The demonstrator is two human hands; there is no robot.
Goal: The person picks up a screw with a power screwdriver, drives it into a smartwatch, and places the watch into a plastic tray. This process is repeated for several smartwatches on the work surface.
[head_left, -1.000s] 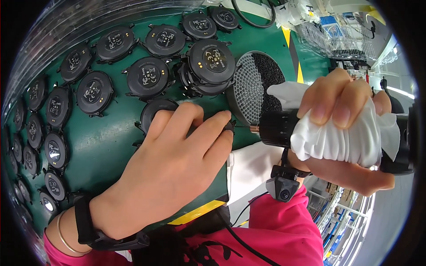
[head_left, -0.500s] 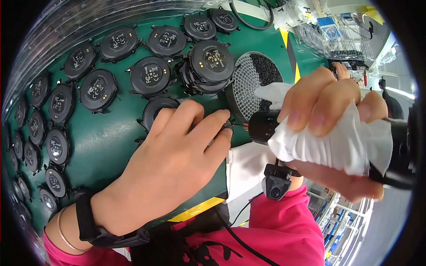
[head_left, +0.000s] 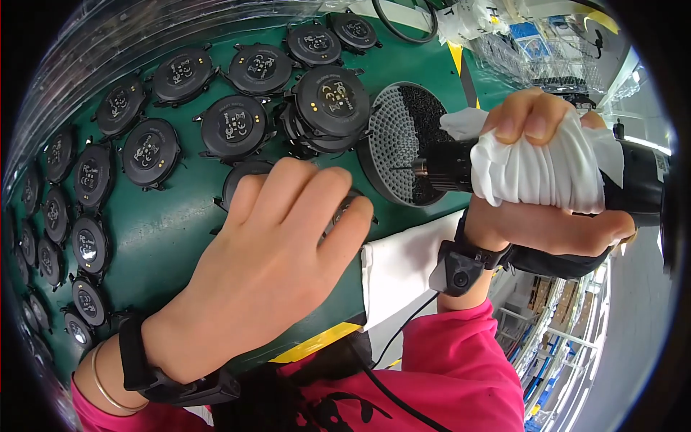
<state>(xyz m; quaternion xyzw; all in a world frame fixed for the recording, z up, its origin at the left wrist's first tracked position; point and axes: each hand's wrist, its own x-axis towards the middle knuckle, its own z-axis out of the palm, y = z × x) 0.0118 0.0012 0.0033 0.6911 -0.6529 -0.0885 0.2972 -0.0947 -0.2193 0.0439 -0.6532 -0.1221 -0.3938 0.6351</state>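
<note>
My left hand (head_left: 266, 252) is closed around a dark round watch case (head_left: 342, 210) on the green mat, with the fingers hiding most of it. Another black watch case (head_left: 237, 183) lies partly under its knuckles. My right hand (head_left: 558, 232) grips a black electric screwdriver (head_left: 448, 166) whose body is wrapped in white cloth (head_left: 551, 165). The screwdriver lies sideways, its thin bit pointing left over a round dish (head_left: 389, 137). That dish has a grey dimpled plate and small black pieces, seemingly screws, heaped on its right side.
Several black watch cases (head_left: 150, 151) lie back-up in rows on the green mat (head_left: 173, 230). A stack of watch cases (head_left: 335, 101) stands left of the dish. A white cloth or sheet (head_left: 403, 266) lies at the near edge. Clear plastic (head_left: 180, 14) borders the far side.
My right hand has drawn the screwdriver up and away from the watch case, bringing the bit over the dish. My left hand stays at the watch case, shifted slightly left.
</note>
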